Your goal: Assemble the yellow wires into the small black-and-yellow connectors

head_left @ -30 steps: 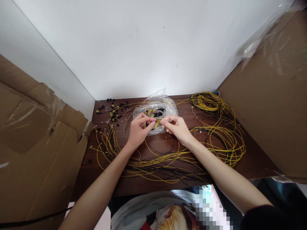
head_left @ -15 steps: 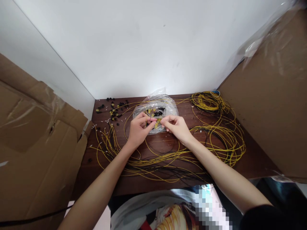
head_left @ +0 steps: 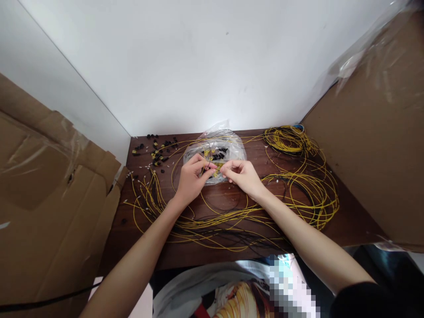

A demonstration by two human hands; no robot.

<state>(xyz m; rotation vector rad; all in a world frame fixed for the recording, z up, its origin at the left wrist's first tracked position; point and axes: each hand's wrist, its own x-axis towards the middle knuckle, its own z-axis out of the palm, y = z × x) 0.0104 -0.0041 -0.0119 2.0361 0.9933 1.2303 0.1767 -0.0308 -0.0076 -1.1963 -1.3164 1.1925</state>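
Observation:
My left hand (head_left: 195, 176) pinches a thin wire between thumb and forefinger, above the near part of a clear plastic bag (head_left: 236, 152). Close by on the right, my right hand (head_left: 241, 176) has its thumb and forefinger pressed together at the wire's end; what exactly lies between those fingertips is too small to make out. Black and yellow small parts (head_left: 218, 155) lie in the bag. Below my hands, a bundle of yellow and black wires (head_left: 218, 221) runs across the brown table (head_left: 185, 260).
Loose black and yellow parts (head_left: 159, 154) are scattered at the back left. A coil of yellow wire (head_left: 288, 140) lies at the back right, with more looped wire (head_left: 318, 198) nearer. Cardboard (head_left: 49, 198) on the left, another cardboard sheet (head_left: 371, 132) on the right and a white wall (head_left: 212, 66) enclose the table.
Both hands stay almost in the same place. The right fingertips have shifted very slightly left, toward the left hand; the wires on the table lie as before.

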